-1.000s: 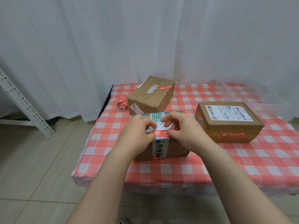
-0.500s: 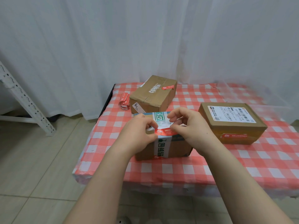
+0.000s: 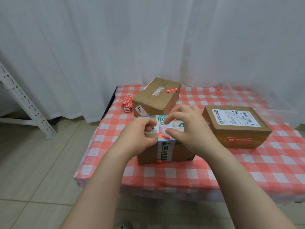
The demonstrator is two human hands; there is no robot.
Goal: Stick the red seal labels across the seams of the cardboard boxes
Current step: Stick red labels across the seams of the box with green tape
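A cardboard box (image 3: pixel 179 152) wrapped in white and green tape sits at the middle of the table. Both my hands are on its top, near the front edge. My left hand (image 3: pixel 137 136) pinches the left end of a red seal label (image 3: pixel 160 135) that lies over the tape. My right hand (image 3: pixel 189 129) pinches the label's white backing paper (image 3: pixel 163 129) between thumb and forefinger, curled up off the label. Much of the label is hidden by my fingers.
A second box (image 3: pixel 155 98) with a red seal (image 3: pixel 171 90) on top stands behind; a roll of red labels (image 3: pixel 127 103) lies left of it. A third box (image 3: pixel 234 126) at the right has a seal (image 3: pixel 238 140) on its front. The checked tablecloth (image 3: pixel 181 176) ends close in front. A white metal frame (image 3: pixel 24 100) leans at left.
The white backing has come up off the red label under my right thumb and forefinger. My left hand stays on the label's left end.
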